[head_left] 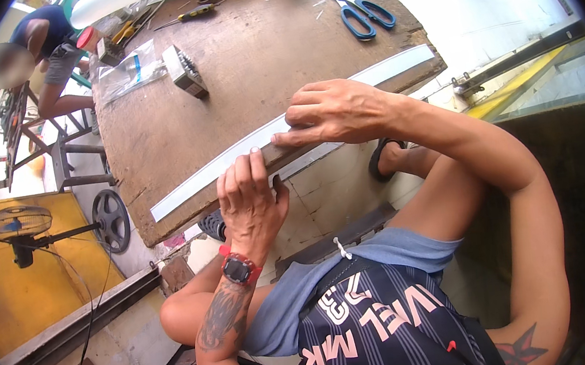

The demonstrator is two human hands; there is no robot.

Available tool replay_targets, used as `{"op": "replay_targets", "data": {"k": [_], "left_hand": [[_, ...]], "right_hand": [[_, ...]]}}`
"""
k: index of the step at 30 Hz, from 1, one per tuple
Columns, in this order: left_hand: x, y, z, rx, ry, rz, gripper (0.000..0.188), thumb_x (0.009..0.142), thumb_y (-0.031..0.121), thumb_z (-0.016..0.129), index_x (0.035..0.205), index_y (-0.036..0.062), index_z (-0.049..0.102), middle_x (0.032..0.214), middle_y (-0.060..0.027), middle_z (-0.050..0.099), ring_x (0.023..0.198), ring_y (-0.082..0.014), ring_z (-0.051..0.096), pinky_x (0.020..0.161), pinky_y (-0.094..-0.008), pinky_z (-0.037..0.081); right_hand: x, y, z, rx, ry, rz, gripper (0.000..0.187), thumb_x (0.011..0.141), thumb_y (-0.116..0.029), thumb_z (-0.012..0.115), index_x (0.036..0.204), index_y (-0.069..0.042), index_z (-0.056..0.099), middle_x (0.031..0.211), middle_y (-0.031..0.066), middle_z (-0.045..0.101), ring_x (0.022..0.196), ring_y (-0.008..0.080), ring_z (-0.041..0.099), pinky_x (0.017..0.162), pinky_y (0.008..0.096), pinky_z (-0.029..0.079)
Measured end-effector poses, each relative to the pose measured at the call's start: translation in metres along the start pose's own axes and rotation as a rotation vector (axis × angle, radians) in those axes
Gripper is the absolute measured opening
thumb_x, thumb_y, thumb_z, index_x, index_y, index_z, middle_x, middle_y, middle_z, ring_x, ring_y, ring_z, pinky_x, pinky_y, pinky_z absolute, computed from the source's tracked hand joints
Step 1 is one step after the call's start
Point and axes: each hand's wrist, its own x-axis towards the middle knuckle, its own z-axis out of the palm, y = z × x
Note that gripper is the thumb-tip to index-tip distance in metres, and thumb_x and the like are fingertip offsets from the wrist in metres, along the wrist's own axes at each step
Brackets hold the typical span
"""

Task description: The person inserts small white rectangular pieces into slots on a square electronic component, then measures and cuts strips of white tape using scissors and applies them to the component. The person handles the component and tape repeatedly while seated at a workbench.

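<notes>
A long, narrow white strip (211, 175) lies along the near edge of the brown wooden table (243, 65), running from the near left to the far right corner. My left hand (250, 200) has its fingertips on the strip's near side, with the thumb down by the table edge. Just to its right, my right hand (335, 111) presses on the strip with curled fingers, the thumb stretched toward the left hand. Its fingertips are partly hidden. Below the table edge a second pale strip (311, 157) shows; what it belongs to I cannot tell.
Blue-handled scissors (356, 13) lie at the far right. A metal block (185, 72), a clear plastic bag (129, 75) and a screwdriver (195, 12) lie farther left. A fan (20, 231) stands left of the table, and another person (50, 51) bends over at the far left.
</notes>
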Motion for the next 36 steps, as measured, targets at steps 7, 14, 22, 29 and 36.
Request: {"op": "replay_targets", "data": {"k": [7, 14, 22, 29, 36], "left_hand": [[0.002, 0.001, -0.005, 0.064, 0.004, 0.01, 0.074, 0.078, 0.02, 0.074, 0.148, 0.0141, 0.05, 0.133, -0.0102, 0.048, 0.128, -0.0271, 0.045, 0.113, -0.0446, 0.037], [0.009, 0.012, 0.0, 0.019, 0.009, 0.007, 0.071, 0.077, 0.018, 0.075, 0.145, 0.0131, 0.051, 0.134, -0.0113, 0.048, 0.128, -0.0284, 0.046, 0.113, -0.045, 0.038], [0.02, 0.021, 0.001, 0.079, -0.025, 0.015, 0.072, 0.076, 0.012, 0.072, 0.144, 0.0107, 0.048, 0.135, -0.0094, 0.048, 0.127, -0.027, 0.047, 0.112, -0.0444, 0.039], [-0.003, -0.02, -0.026, -0.032, -0.069, -0.035, 0.069, 0.076, 0.01, 0.073, 0.141, 0.0068, 0.049, 0.136, -0.0104, 0.049, 0.129, -0.028, 0.048, 0.111, -0.0457, 0.041], [-0.03, -0.05, -0.035, 0.031, -0.066, -0.035, 0.081, 0.074, 0.014, 0.077, 0.15, 0.0263, 0.051, 0.134, -0.0074, 0.047, 0.131, -0.0258, 0.045, 0.113, -0.0459, 0.04]], "right_hand": [[-0.011, -0.003, 0.0, 0.004, -0.013, 0.067, 0.035, 0.088, -0.013, 0.068, 0.122, -0.013, 0.063, 0.1, 0.0048, 0.059, 0.098, 0.0214, 0.066, 0.087, 0.0334, 0.061], [-0.014, 0.001, -0.01, 0.018, -0.043, 0.068, 0.025, 0.087, -0.017, 0.067, 0.112, -0.012, 0.062, 0.097, 0.0038, 0.059, 0.096, 0.0218, 0.065, 0.085, 0.0353, 0.059], [-0.014, 0.004, -0.011, 0.029, -0.109, 0.069, 0.026, 0.088, -0.019, 0.066, 0.113, -0.012, 0.063, 0.097, 0.0045, 0.06, 0.097, 0.0218, 0.065, 0.087, 0.0354, 0.059], [0.038, -0.013, -0.01, 0.022, -0.287, 0.085, 0.033, 0.091, -0.01, 0.067, 0.124, -0.008, 0.063, 0.097, 0.0065, 0.062, 0.096, 0.0214, 0.067, 0.086, 0.0364, 0.06], [0.038, -0.017, 0.02, 0.023, -0.011, -0.037, 0.031, 0.088, -0.01, 0.068, 0.119, -0.008, 0.063, 0.095, 0.0055, 0.06, 0.089, 0.0201, 0.066, 0.084, 0.0341, 0.06]]}}
